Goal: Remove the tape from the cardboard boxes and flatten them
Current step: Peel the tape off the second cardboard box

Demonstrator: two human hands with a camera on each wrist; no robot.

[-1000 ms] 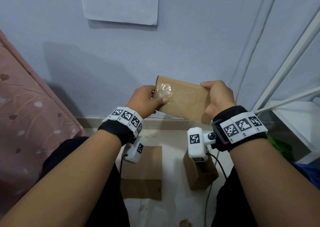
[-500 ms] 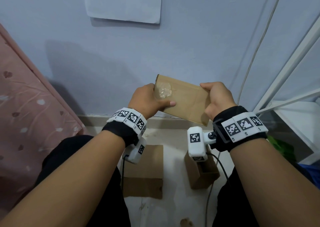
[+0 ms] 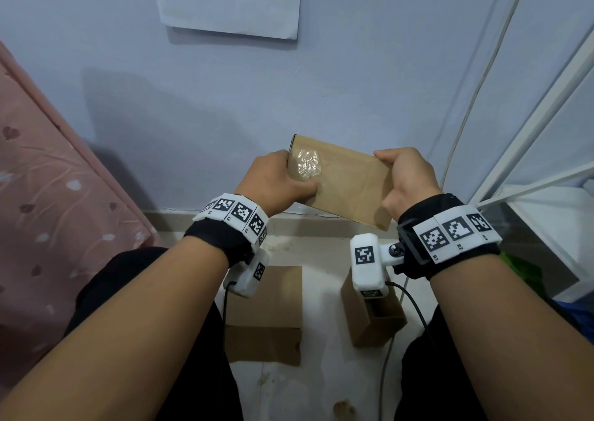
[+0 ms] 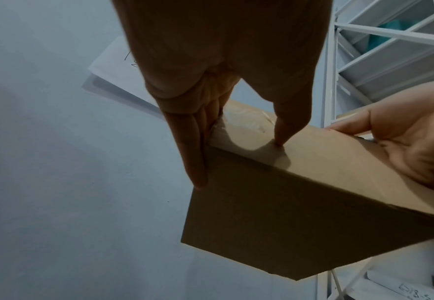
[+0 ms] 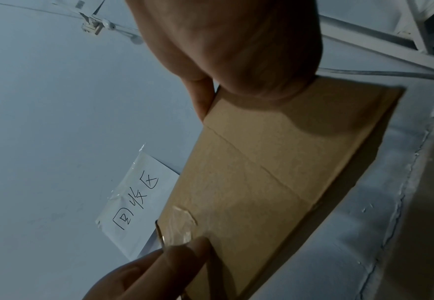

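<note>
While the left hand [image 3: 276, 179] grips one end of the cardboard box [image 3: 350, 189] with its thumb beside the crumpled clear tape [image 3: 305, 166], the right hand [image 3: 405, 176] clamps the far end — held up before the wall. It looks light, stiff and thin; the tape's wrinkled edge seems the place to pick. On the floor, an open box [image 3: 379, 321] — contents unclear — stands beside flat cardboard [image 3: 273, 314].

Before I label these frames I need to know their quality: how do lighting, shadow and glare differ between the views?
Head view: bright and sharp, with glare on the crumpled clear tape and wide-angle bending of the white rack. Left wrist view: dim; the left hand is backlit, and its thumb casts a shadow on the cardboard box. Right wrist view: dark, the right hand shading the box's near end.
</note>
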